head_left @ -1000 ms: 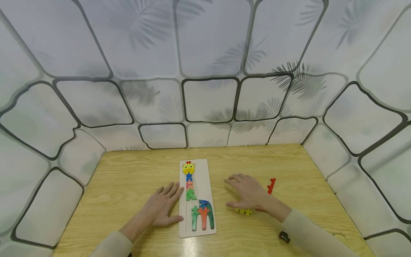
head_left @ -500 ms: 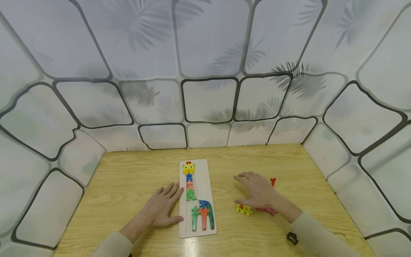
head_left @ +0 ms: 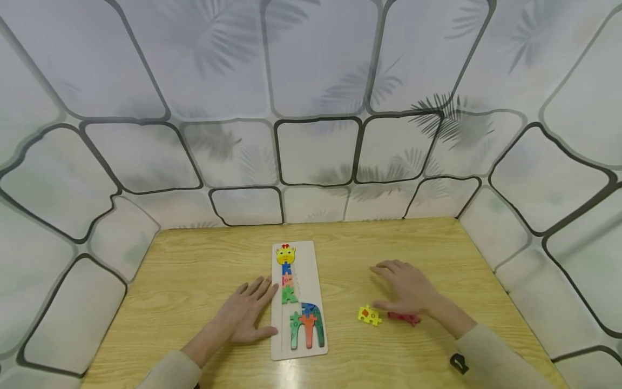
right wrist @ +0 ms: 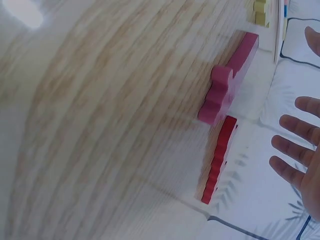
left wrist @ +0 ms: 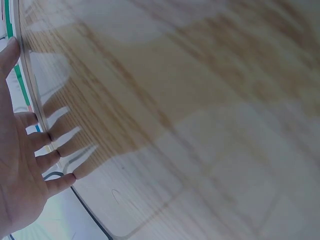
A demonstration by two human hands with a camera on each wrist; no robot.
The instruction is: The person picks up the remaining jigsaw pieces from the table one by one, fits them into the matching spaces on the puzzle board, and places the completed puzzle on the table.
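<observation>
A pale puzzle board point(head_left: 307, 270) lies lengthwise on the table, holding a giraffe's yellow head, several neck pieces and leg pieces in coloured foam or wood. My left hand point(head_left: 245, 314) lies spread along the board's left edge, its fingertips and thumb touching the rim. Over to the right, my right hand point(head_left: 409, 289) hovers with fingers loosely extended and nothing held. Just below it are a yellow puzzle piece point(head_left: 370, 315) with red spots and a pink leg-like piece point(head_left: 405, 319). A red piece point(right wrist: 220, 159) shows in the right wrist view, hidden by the hand in the head view.
The wood-grain table point(head_left: 204, 254) is enclosed at the back and sides by a white wall cloth point(head_left: 316, 151) patterned with stone outlines and leaves. A small black object point(head_left: 459, 363) sits at the right sleeve.
My right hand has moved to the right, uncovering the yellow and pink pieces while covering the red one. The left hand and the board have stayed put.
</observation>
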